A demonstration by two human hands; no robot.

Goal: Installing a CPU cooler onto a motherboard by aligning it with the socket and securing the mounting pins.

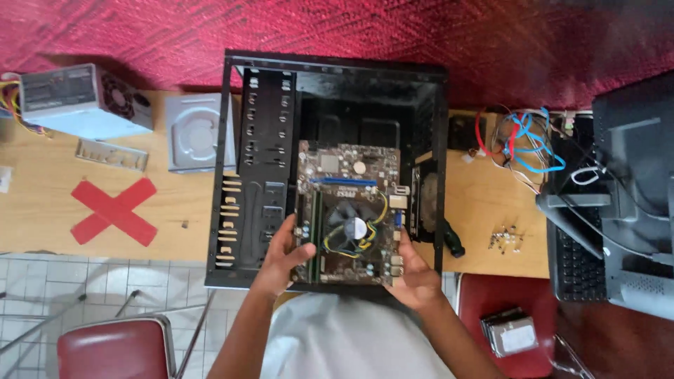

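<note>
- Left hand (284, 254) and right hand (414, 277) — each grip clamps a near edge of the motherboard (347, 210), over the black case (260, 175).
- Likely light, stiff, fragile — hold by its edges, clear of the fan (351, 228).

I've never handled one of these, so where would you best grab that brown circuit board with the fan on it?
By its bare side edges, from the near end, I'd judge. The circuit board lies flat over the black case, its middle crowded by the fan. The left hand and right hand grip opposite edges that way.
</note>
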